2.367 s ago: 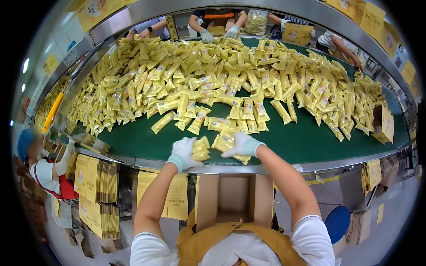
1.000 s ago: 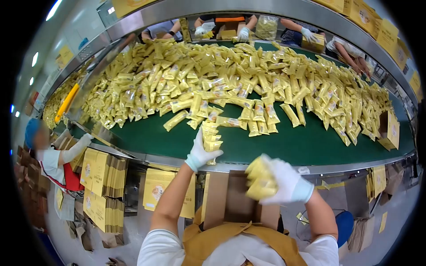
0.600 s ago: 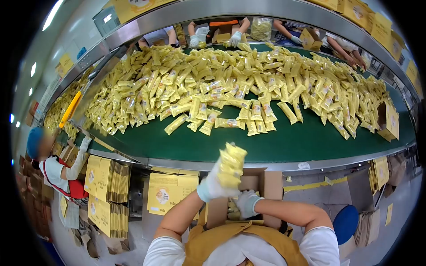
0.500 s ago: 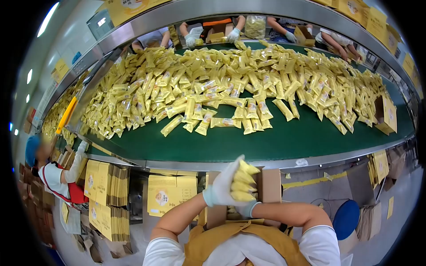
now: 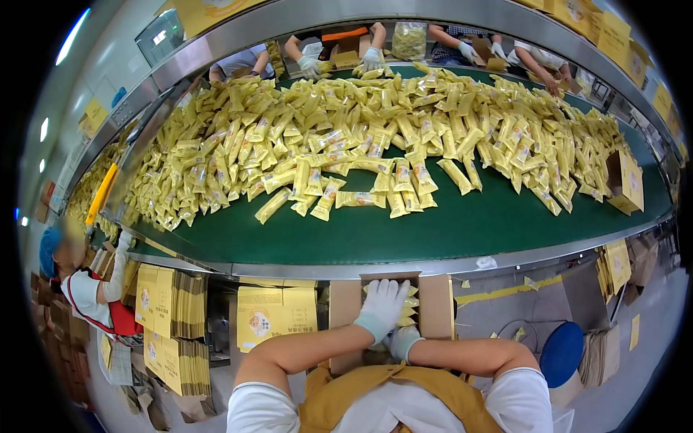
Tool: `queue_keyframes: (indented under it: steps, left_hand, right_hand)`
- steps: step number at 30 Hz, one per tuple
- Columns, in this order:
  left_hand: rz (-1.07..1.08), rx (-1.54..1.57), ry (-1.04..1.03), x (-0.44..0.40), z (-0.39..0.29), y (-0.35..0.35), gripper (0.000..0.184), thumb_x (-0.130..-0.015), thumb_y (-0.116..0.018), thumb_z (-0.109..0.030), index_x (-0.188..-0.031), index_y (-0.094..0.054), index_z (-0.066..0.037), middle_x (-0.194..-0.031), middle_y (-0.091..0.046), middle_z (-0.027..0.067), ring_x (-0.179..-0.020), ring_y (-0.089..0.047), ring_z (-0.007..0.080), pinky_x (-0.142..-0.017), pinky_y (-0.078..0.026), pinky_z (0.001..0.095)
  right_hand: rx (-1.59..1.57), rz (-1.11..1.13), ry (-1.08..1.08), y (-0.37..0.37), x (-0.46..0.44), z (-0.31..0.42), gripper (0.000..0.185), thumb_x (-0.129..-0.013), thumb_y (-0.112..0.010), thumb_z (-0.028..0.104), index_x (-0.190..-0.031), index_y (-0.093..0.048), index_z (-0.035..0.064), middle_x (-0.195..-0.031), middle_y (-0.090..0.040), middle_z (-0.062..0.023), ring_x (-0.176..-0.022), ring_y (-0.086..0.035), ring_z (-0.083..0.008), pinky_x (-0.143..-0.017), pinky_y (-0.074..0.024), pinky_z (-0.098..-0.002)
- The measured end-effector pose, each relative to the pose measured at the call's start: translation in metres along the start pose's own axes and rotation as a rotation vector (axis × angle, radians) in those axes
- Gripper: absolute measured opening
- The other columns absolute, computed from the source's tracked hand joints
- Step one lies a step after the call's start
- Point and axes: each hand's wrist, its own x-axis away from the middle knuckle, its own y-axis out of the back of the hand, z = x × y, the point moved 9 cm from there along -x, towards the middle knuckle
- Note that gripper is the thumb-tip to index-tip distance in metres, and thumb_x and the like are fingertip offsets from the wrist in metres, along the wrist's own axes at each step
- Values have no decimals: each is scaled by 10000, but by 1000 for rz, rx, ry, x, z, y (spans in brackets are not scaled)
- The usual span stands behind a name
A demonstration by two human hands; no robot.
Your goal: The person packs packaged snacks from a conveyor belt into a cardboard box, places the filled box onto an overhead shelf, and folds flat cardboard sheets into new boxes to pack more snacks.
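Down in an open cardboard box [image 5: 436, 307] against my body, my left hand [image 5: 382, 306] in a white glove is closed over several yellow snack packets [image 5: 410, 312], which show along its right side. My right hand [image 5: 404, 342], also gloved, is just below and to the right, inside the box near the same packets. Its fingers are mostly hidden, so its grip is unclear. The side flaps of the box stand spread to left and right.
Beyond the box, a green conveyor belt [image 5: 317, 242] carries a heap of yellow packets [image 5: 346, 130]. Flattened yellow cartons [image 5: 278, 317] are stacked at left, a blue stool [image 5: 562, 353] stands at right. Co-workers' gloved hands [image 5: 371, 59] work across the belt; another person [image 5: 97, 296] is at far left.
My left hand has come down from above the box with its row of packets and is now inside it. My right hand has stayed low in the box.
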Motion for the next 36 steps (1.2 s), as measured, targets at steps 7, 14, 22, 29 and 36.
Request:
queue_keyframes:
  steps: [7,14,22,29,36]
  left_hand:
    - [658,143,-92,-22,-3,-76,1025,-787,-697,-422,-1585,-192,-22,-1499,-377,256,-1338,-424,396,-1083,-316,506]
    - [893,829,-518,-4,37,50,732,-924,-587,-438,-1523,-408,-57,-1520,-451,235,-1433,-414,310,-1187,-321,396]
    - [-216,603,550,-74,338,41,815,-806,-717,-596,-1404,-560,-64,-1450,-520,218,-1320,-511,378,-1146,-381,408]
    - [-242,454,871,-116,348,2,768,-734,-758,-589,-1392,-587,-233,-1609,-247,200,-1250,-539,446,-1047,-477,462]
    - [-325,594,482,-98,306,-10,637,-753,-804,-442,-1329,-625,-237,-1538,-324,261,-1263,-529,460,-1071,-460,440]
  right_hand:
    - [245,-93,130,3,-17,11,885,-840,-610,715,-1472,-478,110,-1436,-569,-123,-1287,-566,-329,-1012,-477,-470]
    - [-569,-59,737,115,92,-29,629,-980,-595,480,-1418,-540,31,-1287,-662,-177,-1224,-606,-247,-1021,-478,-363]
    - [-607,-1150,-28,272,71,-253,589,-898,-681,439,-1376,-586,108,-1347,-565,-188,-1299,-522,-321,-1072,-438,-396]
    - [-653,-874,-570,317,-39,-278,891,-698,-696,698,-1476,-459,332,-1424,-444,-170,-1276,-478,-423,-1005,-408,-586]
    - [-419,-938,-405,291,-29,-265,837,-714,-704,585,-1474,-461,330,-1336,-492,-163,-1164,-544,-384,-968,-455,-512]
